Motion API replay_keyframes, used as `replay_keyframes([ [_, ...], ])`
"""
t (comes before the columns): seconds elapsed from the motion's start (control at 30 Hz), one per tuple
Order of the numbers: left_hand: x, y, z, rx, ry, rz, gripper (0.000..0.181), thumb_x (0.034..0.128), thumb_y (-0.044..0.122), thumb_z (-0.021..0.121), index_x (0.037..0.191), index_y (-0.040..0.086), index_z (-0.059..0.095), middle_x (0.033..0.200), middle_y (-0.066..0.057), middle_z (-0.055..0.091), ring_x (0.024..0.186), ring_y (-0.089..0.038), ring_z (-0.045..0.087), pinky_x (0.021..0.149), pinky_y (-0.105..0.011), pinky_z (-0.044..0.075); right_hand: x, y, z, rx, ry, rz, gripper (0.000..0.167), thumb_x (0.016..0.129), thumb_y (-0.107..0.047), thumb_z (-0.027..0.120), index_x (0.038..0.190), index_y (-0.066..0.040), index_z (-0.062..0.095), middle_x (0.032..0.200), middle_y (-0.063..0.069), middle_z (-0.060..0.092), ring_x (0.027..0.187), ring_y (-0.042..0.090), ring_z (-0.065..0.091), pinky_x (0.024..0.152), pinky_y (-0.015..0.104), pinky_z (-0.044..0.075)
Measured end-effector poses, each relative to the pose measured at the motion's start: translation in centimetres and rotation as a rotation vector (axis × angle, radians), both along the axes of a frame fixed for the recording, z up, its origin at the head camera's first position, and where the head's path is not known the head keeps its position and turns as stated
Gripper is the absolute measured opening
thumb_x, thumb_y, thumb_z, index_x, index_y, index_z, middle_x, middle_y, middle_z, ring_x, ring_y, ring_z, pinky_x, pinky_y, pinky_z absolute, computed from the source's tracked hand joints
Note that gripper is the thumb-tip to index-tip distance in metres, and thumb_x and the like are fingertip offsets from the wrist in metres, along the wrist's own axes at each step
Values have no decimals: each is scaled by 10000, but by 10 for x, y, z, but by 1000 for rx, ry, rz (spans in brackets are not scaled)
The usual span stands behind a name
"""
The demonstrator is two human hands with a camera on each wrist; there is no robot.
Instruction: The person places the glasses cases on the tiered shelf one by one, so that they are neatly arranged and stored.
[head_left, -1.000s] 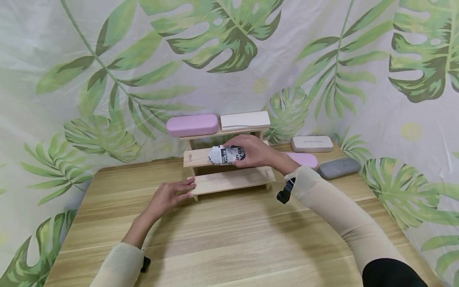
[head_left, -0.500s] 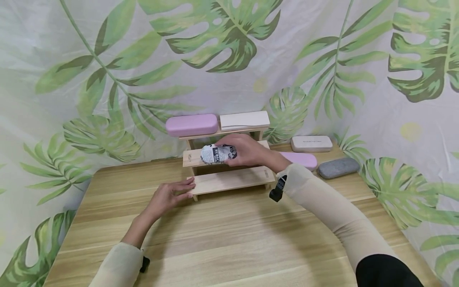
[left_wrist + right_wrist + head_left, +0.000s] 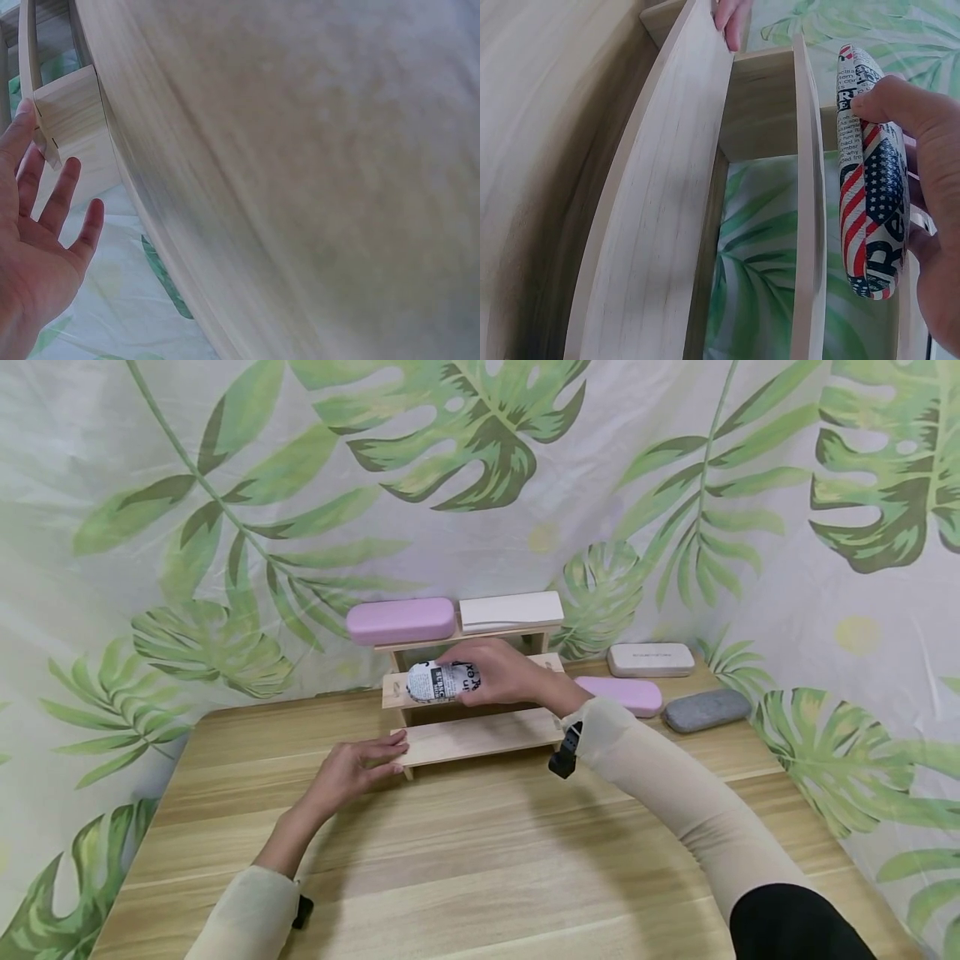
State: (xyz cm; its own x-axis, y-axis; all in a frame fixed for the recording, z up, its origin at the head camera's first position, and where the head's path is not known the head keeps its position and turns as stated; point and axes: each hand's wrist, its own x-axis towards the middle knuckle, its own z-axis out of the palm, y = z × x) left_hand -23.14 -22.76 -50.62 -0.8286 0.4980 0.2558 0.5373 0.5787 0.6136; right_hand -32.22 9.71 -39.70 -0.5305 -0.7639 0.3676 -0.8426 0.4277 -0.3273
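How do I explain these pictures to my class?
No machine: a person works with two bare hands. The wide picture comes from a head camera; the others from one on each wrist. The left hand touches a pale wooden three-step stand. The right hand grips an oblong case printed with newsprint, stars and stripes, by the middle step. On top lie a lilac rounded case and a white rectangular case. Right of the stand, on the wooden table, lie another lilac rounded case, a white rounded case and a grey oblong case.
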Motion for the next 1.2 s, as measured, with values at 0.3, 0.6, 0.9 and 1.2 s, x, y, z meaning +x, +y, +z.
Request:
replay_keyframes([
  [0.3,0,0,1,5,-10,-2,361,903,121,848,1259,117,787,1440,-53,665,1312,-310,648,1063,-520,528,-5,-12,-2,18,-22,-8,594,836,-258,862,1372,-62,694,1361,129,710,1236,247,668,1054,365,536],
  [0.6,0,1,1,-1,-12,-2,364,905,117,844,1264,116,785,1447,-50,660,1311,-310,647,1039,-530,545,-11,-23,-7,38,-45,-21,614,841,-258,878,1393,-72,682,1390,118,696,1258,242,656,1080,343,517],
  [0.9,0,1,1,-7,-25,10,349,911,139,843,1256,137,793,1450,-24,658,1316,-294,644,1060,-527,532,-15,-33,-11,70,-39,-36,623,848,-279,885,1400,-83,676,1421,106,671,1270,245,640,1091,343,510],
  [1.2,-1,-1,-1,-10,-11,8,354,906,131,846,1256,137,793,1447,-32,660,1310,-307,647,1053,-540,534,-16,-41,-13,52,-33,-36,580,859,-252,880,1373,-64,689,1397,111,695,1256,244,664,1072,322,524],
])
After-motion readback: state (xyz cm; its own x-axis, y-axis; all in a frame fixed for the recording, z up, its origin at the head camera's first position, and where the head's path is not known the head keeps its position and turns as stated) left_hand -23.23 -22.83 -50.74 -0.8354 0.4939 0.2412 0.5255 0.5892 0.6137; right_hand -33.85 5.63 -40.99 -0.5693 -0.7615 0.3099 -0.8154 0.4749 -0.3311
